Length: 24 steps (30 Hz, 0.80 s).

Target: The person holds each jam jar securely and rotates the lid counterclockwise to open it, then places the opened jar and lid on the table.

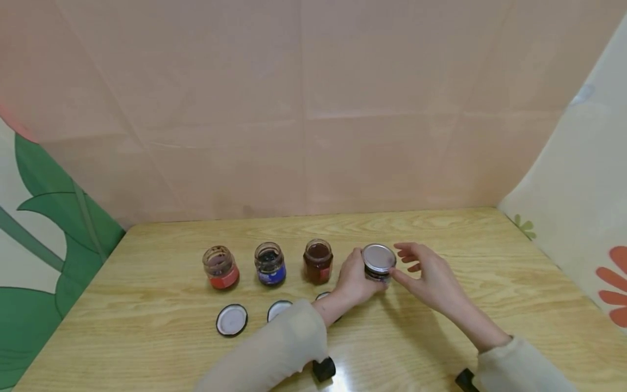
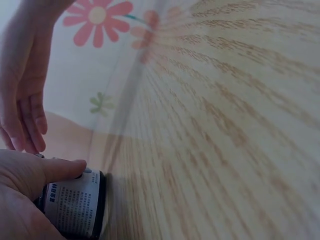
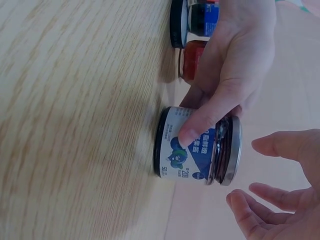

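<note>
My left hand (image 1: 355, 280) grips a jam jar (image 3: 177, 165) with a white and blue label, its thumb (image 3: 192, 132) lying across the label. A silver metal lid (image 1: 379, 257) sits on top of this jar. The back of the jar, with small print (image 2: 75, 205), faces the left wrist view. My right hand (image 1: 433, 279) is just to the right of the lid, fingers apart and loosely bent, with nothing in it. In the right wrist view, a gap shows between those fingers and the lid.
Left of the held jar stand three lidless jars: a dark red one (image 1: 318, 262), a blue-labelled one (image 1: 270, 265) and a red-labelled one (image 1: 221, 268). Lids (image 1: 232, 320) lie in front of them, two partly hidden by my left arm. A pink-brown backdrop (image 1: 303, 136) rises behind the table.
</note>
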Motion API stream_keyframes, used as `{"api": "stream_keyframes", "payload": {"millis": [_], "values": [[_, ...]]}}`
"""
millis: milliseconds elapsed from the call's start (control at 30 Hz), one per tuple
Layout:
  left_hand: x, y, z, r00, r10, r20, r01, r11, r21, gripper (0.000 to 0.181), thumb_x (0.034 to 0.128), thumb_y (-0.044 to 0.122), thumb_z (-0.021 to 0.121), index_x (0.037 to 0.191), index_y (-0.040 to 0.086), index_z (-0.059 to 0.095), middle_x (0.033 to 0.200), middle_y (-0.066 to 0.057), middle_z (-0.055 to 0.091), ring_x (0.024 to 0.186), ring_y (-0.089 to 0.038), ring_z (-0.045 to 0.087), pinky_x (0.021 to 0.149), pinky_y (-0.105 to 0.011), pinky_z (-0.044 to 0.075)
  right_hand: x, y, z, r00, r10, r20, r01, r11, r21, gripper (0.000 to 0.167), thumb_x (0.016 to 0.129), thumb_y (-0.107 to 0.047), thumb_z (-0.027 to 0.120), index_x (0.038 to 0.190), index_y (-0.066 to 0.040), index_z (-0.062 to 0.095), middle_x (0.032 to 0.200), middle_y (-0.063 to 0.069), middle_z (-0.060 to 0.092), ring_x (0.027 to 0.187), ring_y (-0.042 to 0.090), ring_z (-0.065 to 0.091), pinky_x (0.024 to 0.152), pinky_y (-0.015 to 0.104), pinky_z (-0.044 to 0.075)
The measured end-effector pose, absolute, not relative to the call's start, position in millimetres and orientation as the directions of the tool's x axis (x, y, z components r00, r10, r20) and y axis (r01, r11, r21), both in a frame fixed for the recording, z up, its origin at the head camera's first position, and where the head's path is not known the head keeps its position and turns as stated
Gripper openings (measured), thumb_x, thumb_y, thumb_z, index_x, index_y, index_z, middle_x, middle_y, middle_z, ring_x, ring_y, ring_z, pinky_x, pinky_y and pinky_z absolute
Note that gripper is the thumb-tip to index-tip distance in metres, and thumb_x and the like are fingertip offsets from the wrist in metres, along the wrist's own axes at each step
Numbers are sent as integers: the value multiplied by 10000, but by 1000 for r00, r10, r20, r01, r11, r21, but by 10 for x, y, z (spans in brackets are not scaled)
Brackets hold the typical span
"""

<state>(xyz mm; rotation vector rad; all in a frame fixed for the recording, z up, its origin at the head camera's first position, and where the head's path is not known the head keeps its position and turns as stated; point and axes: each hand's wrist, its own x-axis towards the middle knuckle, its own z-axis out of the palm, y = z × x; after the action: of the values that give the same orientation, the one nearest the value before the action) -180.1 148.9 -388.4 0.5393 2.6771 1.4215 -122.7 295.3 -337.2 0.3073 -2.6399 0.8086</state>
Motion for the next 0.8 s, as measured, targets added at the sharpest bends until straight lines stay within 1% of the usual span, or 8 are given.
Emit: {"api": "stream_keyframes", "payload": {"millis": [167,400,533,667,733,800], "values": [[-1791,1465,-3860,-942,328,70,246,532,811,691,643,189,893,1174,35,478,1110,-102,576,1048,-264,577,934,-350,471,-1226,2952,-3371,-908,-81,412,-302,809,-505,433,803,-64,742,1183,67,581,1014,216,653,873,345,649,708,415,558],[-1766,1406,-3827,-941,338,37,209,489,847,667,643,259,898,1131,106,470,1081,-37,533,1005,-193,548,894,-322,467,-1211,2950,-3359,-900,-26,435,-291,780,-555,409,837,-108,733,1187,49,590,1044,214,654,922,325,638,700,336,558],[-1728,1364,-3788,-937,345,50,211,448,869,676,629,275,900,1103,121,444,1055,-23,564,979,-159,559,849,-281,468,-1201,2947,-3349,-908,-3,420,-267,775,-573,385,865,-153,713,1177,41,600,1054,203,661,930,314,639,708,317,559],[-1684,1324,-3744,-934,353,53,210,424,881,670,632,281,895,1088,128,428,1030,-29,599,941,-132,574,804,-254,469,-1190,2940,-3346,-923,24,383,-232,762,-605,375,895,-215,684,1168,31,611,1075,200,667,947,303,642,735,346,560],[-1666,1311,-3725,-933,356,54,211,420,883,668,640,286,890,1103,132,434,1050,-36,607,950,-129,579,804,-253,472,-1185,2933,-3342,-928,36,370,-217,755,-618,373,905,-239,671,1165,23,616,1081,195,672,953,295,645,746,350,559],[-1653,1302,-3707,-932,358,56,214,419,882,667,649,287,886,1127,133,446,1080,-51,616,963,-135,591,804,-256,483,-1180,2928,-3338,-931,42,363,-210,751,-626,373,912,-254,662,1163,18,619,1086,190,675,954,288,645,744,314,554]]}}
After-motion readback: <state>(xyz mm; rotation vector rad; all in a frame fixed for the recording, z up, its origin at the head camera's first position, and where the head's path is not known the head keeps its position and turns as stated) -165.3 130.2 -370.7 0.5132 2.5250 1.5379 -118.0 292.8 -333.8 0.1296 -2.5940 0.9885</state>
